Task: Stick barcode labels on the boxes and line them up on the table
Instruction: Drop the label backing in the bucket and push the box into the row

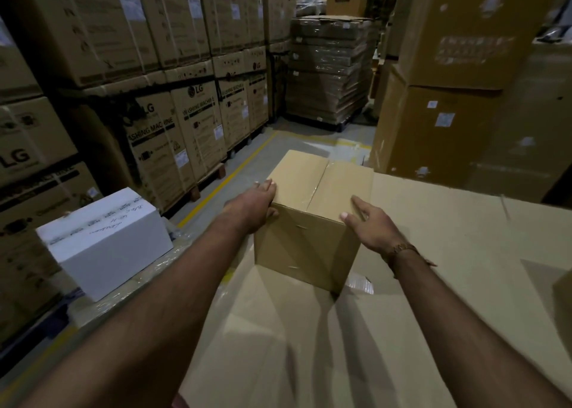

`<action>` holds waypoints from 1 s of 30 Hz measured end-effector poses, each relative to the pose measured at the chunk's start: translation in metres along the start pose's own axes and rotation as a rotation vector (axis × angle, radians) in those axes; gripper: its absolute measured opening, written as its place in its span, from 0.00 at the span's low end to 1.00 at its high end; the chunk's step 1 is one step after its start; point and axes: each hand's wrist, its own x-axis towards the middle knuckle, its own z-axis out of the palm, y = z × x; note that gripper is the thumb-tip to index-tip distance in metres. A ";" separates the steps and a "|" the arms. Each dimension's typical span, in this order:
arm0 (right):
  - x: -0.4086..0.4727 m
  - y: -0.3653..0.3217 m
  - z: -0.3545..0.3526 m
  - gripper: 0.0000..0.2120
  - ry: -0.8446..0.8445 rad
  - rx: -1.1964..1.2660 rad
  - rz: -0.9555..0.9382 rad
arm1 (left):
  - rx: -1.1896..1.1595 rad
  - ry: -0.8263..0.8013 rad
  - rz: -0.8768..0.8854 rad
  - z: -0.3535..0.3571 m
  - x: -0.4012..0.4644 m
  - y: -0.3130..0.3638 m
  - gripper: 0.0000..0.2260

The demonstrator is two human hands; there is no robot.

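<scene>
- A plain brown cardboard box [312,215] stands on the table [433,252], whose top is covered in flattened cardboard; the box sits near the table's left edge, well in from the near end.
- The box is upright and turned corner-on to the person: one vertical edge faces them, and its taped top seam runs away from them, leaning slightly right. It looks about as tall as it is wide, so I cannot pick out a long axis.
- The left hand [257,203] clasps the box's upper left corner, fingers laid over the top edge and thumb against the side face.
- The right hand [370,225] rests on the box's upper right edge with fingers straight and spread, not curled round anything; a bracelet [400,249] sits at that wrist.
- No barcode label shows on the faces I can see.
- Left of the box, lower than the tabletop, lies a white carton [105,240] with handwriting on top.
- Beyond it, stacked washing machine cartons [173,122] line the aisle; a shrink-wrapped pallet [328,70] stands behind the box.
</scene>
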 end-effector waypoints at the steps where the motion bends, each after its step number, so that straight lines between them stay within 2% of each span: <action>1: 0.006 -0.001 0.001 0.33 0.001 0.009 -0.002 | 0.001 -0.002 -0.006 0.000 0.004 -0.001 0.35; 15: 0.065 0.007 0.013 0.32 0.020 0.066 -0.015 | -0.027 0.034 -0.015 0.009 0.052 -0.022 0.35; 30: 0.064 0.002 0.022 0.30 0.073 0.094 0.027 | -0.022 0.064 -0.023 0.010 0.049 -0.022 0.34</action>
